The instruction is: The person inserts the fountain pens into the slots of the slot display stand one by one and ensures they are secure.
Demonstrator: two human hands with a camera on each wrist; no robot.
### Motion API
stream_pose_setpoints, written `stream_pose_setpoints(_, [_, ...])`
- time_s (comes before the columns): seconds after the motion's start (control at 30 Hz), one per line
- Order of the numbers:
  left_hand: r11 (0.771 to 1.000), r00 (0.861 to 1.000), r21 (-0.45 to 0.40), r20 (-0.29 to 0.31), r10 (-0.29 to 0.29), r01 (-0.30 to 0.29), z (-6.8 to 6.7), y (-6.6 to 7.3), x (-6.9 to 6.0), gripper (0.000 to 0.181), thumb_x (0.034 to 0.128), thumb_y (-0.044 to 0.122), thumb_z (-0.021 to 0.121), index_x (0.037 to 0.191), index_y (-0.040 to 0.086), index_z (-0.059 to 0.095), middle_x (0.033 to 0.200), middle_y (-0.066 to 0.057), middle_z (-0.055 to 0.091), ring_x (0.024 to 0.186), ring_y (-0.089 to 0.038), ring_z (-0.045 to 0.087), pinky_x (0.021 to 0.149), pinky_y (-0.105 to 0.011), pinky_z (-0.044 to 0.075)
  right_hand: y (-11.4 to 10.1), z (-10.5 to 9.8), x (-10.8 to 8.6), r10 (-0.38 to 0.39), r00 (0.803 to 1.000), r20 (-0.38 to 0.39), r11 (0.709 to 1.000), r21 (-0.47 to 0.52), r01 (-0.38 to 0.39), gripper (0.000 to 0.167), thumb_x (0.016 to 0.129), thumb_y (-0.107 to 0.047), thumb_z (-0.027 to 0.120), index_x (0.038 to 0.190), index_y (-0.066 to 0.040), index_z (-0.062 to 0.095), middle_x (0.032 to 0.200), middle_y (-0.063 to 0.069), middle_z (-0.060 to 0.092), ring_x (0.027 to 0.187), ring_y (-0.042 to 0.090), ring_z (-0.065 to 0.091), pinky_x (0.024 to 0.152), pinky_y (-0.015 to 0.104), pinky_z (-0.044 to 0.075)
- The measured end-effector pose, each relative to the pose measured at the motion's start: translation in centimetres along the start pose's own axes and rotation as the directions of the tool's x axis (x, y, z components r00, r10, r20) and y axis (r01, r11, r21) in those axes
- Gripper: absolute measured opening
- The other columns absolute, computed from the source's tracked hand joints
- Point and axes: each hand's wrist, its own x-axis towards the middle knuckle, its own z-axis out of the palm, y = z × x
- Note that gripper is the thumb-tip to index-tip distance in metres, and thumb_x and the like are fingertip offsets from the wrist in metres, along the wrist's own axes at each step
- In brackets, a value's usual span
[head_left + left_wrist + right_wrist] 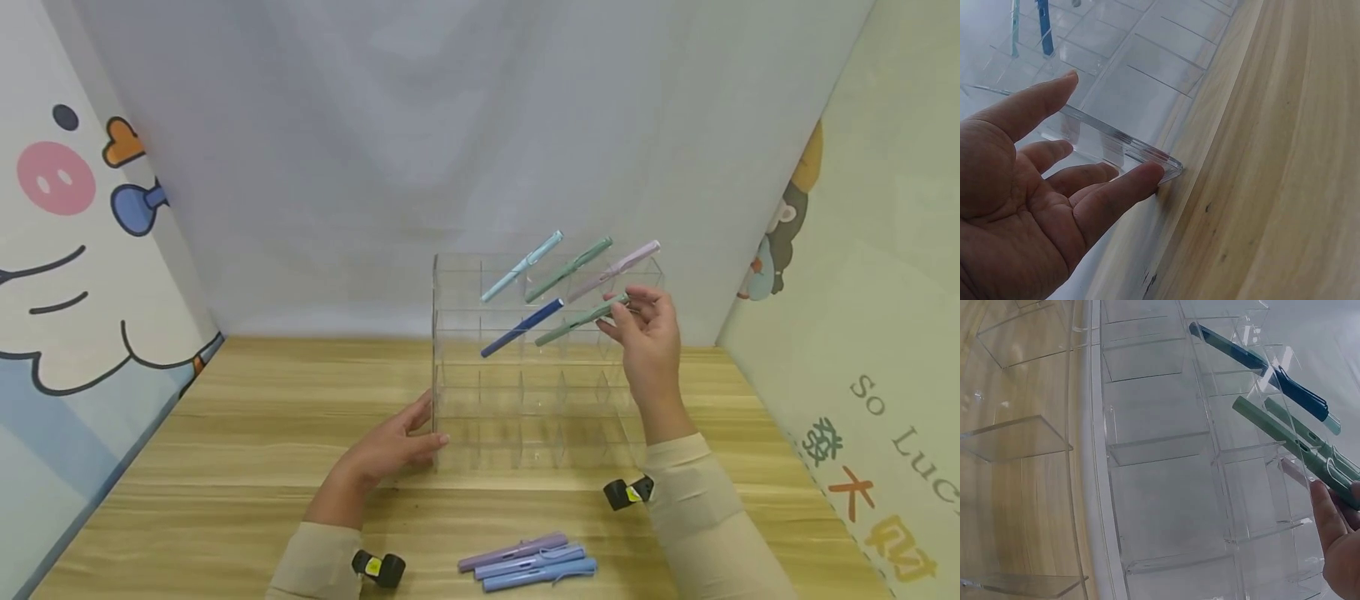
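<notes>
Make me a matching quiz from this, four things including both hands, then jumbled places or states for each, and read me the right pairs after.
Things:
1. Dark blue pen
2. Left hand
3. Right hand
4. Three loose pens

Places or states:
A. Holding a light green pen
B. Lying on the table
C. At the lower left of the clear rack
D. In the rack, below the pale blue pen

Pairs: 1-D, 2-C, 3-A, 4-B
</notes>
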Motion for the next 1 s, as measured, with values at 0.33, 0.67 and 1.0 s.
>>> stream_pose_setpoints(0.33, [1.000,1.000,-0.012,-0.004,-0.008,0.008,0.02,0.10,-0.03,0.088,0.0900,0.036,0.072,0.158,0.034,0.015,0.163,-0.011,0.018,0.128,-0.036,0.054,0.103,-0.047,0.048,0.17,0.10,0.07,0.007,0.997,0.078,0.989,-0.148,0.005,0.034,0.100,-0.016,0.057,0.126,0.003,0.047,0.119,0.025,0.061,0.101,0.010,0.066,0.088,0.023,0.055])
stream_pose_setpoints(0.67, [1.000,1.000,-0.021,0.009,0.000,0.000,-0.05,0.10,0.05,0.088,0.0907,0.036,0.071,0.158,0.033,0.015,0.164,-0.011,0.017,0.130,-0.035,0.051,0.104,-0.047,0.047,-0.35,-0.18,0.11,0.041,0.988,0.151,0.970,-0.242,-0.003,0.036,0.101,-0.020,0.056,0.126,0.006,0.049,0.122,0.027,0.060,0.102,0.009,0.065,0.089,0.020,0.054])
stream_pose_setpoints(1.0, [1.000,1.000,-0.010,0.004,-0.006,0.006,0.05,0.07,-0.06,0.089,0.0899,0.038,0.071,0.158,0.033,0.015,0.163,-0.011,0.019,0.129,-0.035,0.053,0.104,-0.047,0.046,-0.78,-0.13,0.04,0.054,0.984,0.172,0.960,-0.281,-0.003,0.038,0.102,-0.018,0.055,0.130,0.006,0.047,0.122,0.020,0.059,0.103,0.010,0.065,0.089,0.019,0.054])
